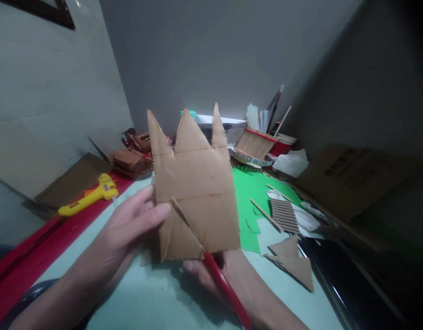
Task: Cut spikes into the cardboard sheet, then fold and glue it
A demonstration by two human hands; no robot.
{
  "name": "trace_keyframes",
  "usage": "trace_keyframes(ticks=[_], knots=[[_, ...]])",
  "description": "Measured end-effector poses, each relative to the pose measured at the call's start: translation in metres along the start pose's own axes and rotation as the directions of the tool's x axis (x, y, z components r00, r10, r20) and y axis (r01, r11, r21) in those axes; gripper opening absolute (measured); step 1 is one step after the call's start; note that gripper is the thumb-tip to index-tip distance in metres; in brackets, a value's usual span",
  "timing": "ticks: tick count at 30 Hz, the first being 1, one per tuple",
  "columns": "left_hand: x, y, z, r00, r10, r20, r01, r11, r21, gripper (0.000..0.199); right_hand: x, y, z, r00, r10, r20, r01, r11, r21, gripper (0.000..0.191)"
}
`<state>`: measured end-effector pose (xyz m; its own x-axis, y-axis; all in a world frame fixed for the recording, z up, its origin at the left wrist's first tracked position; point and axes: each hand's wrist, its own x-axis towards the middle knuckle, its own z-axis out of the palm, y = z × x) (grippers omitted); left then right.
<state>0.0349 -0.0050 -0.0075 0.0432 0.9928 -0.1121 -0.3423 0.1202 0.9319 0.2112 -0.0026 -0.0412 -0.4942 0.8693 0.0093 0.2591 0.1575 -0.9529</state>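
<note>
Upright in front of me is a piece of brown cardboard (194,176) with pointed tips cut along its top edge and faint pencil-like lines across it. My left hand (134,224) grips its left edge, thumb on the near face and fingers behind. From below, my right hand (225,270) holds red-handled scissors (214,272). One thin blade lies slanted across the lower part of the cardboard's near face; the other blade is hidden, probably behind it. The right hand's fingers are partly covered by the cardboard and the handle.
At left lies a yellow glue gun (91,197) on a red strip. Triangular cardboard offcuts (294,266), wooden sticks (264,214) and corrugated cardboard (283,215) are at right, beside green sheets (249,243). Behind stand a stick holder (255,143) and stacked brown pieces (130,161).
</note>
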Motion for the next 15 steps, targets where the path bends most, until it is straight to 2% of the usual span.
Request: trace_keyframes(ticks=[4,8,12,15], knots=[[-0.002,-0.009,-0.006,0.989,-0.106,0.104,0.095,0.99,0.102,0.048,-0.001,0.004,-0.002,0.999,-0.041,0.027,0.038,0.993,0.108,0.027],[-0.001,-0.015,-0.011,0.984,-0.154,0.092,0.136,0.974,0.182,0.048,-0.001,0.005,-0.002,0.998,-0.061,0.031,0.056,0.989,0.133,0.029],[0.0,-0.013,-0.009,0.975,-0.21,0.073,0.195,0.965,0.174,0.042,-0.003,-0.005,-0.007,0.992,-0.017,0.121,-0.01,0.976,0.219,0.016],[0.0,-0.011,-0.008,0.976,-0.207,0.073,0.194,0.969,0.151,0.03,-0.006,-0.015,-0.013,0.98,0.075,0.186,-0.119,0.964,0.237,0.014]])
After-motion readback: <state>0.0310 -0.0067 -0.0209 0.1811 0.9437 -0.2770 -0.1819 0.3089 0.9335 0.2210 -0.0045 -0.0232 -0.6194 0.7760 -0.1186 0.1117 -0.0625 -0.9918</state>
